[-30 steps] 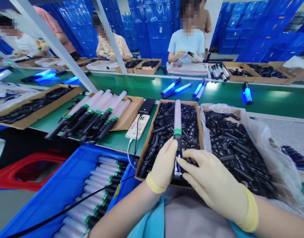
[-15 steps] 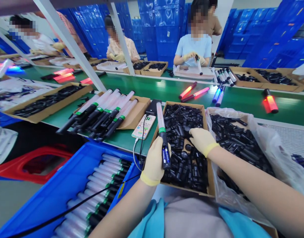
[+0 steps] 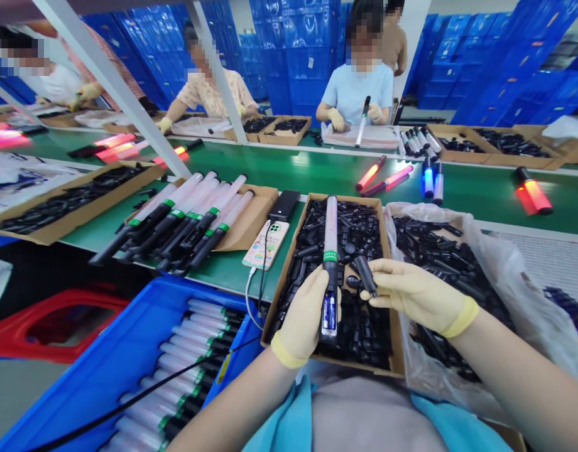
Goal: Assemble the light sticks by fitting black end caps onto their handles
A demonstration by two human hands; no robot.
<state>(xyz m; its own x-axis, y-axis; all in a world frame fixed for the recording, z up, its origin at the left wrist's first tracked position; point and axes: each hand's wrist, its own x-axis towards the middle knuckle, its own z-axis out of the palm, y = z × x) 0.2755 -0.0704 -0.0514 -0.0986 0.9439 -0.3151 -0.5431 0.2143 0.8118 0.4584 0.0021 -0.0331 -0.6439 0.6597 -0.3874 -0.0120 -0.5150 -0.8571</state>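
My left hand (image 3: 301, 317), in a pale yellow glove, is closed round the black handle of a light stick (image 3: 331, 229). The stick stands nearly upright, with a clear tube above a green band. Blue batteries (image 3: 330, 312) show in the uncovered slot of its handle. Just to the right, my gloved right hand (image 3: 416, 292) pinches a curved black plastic cover (image 3: 365, 275), which is apart from the stick. Both hands are over a cardboard box (image 3: 398, 351) of loose black plastic parts.
More light sticks (image 3: 195, 213) lie piled at the left, beside a phone (image 3: 265, 245) with a cable. Others fill a blue crate (image 3: 95, 358). A plastic-lined box (image 3: 501, 270) of black parts is on the right. Beyond, lit sticks lie on a green belt (image 3: 293, 160); co-workers sit opposite.
My right hand has lifted a black cover out of the box and brought it toward the light stick. The light stick in my left hand now stands straighter. Lit sticks on the belt have shifted right.
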